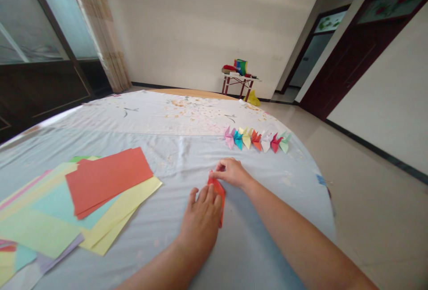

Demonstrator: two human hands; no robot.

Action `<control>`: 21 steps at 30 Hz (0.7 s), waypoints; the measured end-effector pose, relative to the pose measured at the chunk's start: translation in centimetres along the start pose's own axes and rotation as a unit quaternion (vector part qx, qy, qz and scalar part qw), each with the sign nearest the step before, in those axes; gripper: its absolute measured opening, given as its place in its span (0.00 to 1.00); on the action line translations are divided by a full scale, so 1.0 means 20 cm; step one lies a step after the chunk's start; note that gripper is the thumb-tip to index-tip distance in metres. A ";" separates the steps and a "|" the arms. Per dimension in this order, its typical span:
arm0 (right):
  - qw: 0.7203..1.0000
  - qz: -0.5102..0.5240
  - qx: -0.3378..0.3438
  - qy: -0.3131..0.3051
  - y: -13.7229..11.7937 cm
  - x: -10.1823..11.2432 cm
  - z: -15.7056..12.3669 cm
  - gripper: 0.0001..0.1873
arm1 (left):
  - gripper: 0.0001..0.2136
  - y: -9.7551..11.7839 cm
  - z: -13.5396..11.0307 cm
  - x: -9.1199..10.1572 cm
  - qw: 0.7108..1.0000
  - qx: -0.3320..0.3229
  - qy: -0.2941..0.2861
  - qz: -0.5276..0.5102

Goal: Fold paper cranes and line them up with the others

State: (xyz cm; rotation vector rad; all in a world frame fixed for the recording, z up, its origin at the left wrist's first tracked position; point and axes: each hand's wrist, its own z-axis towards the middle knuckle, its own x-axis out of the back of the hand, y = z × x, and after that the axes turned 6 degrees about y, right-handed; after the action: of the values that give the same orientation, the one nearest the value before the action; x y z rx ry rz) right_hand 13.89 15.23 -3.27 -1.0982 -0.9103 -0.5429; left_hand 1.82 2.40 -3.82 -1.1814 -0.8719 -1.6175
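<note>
A narrow folded piece of red-orange paper (219, 188) lies on the cloth in front of me. My left hand (202, 214) rests flat over its left side, fingers stretched out and pressing it down, so part of the paper is hidden. At the far tip, my right hand (230, 172) pinches the paper between thumb and forefinger. Beyond my right hand stands a row of several folded paper cranes (256, 140) in pink, blue, yellow, orange, white, red and green.
Loose sheets of coloured paper (110, 181) lie spread at the left, red ones on top. A pale floral tablecloth (160, 236) covers the round table. Past it, a small side table (239, 78) with items stands by the wall, near a yellow bag (254, 98).
</note>
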 end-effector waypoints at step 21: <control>1.000 -0.001 0.007 -0.014 0.02 0.06 -0.06 0.18 | 0.15 0.01 -0.01 0.00 1.000 -0.005 0.028 0.010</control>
State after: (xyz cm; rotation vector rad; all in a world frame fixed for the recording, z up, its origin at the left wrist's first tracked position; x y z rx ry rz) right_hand 15.23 14.39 -2.67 -1.0943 -0.9378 -0.5240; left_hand 1.89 2.15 -3.88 -1.1429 -0.8148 -1.6329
